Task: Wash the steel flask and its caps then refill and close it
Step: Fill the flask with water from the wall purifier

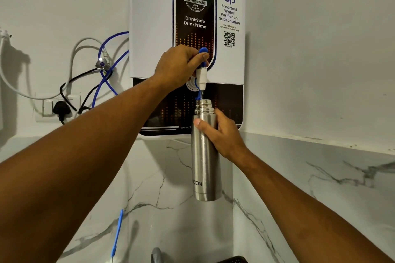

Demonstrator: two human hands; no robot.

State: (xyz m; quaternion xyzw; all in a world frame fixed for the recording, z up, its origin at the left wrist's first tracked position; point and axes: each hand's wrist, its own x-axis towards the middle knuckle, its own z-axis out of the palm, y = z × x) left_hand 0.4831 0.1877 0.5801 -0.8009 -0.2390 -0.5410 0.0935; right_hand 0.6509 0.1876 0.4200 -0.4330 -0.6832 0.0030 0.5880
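In right hand, steel flask under tap

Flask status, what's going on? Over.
Left hand holds purifier tap lever. Right hand grips steel flask, uncapped, under spout. Nothing in the way.

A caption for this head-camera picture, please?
Left hand grips the blue tap lever; right hand holds the uncapped steel flask under the spout.

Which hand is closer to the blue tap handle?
Left. The left hand grips the blue tap handle; the right hand is below it, holding the steel flask.
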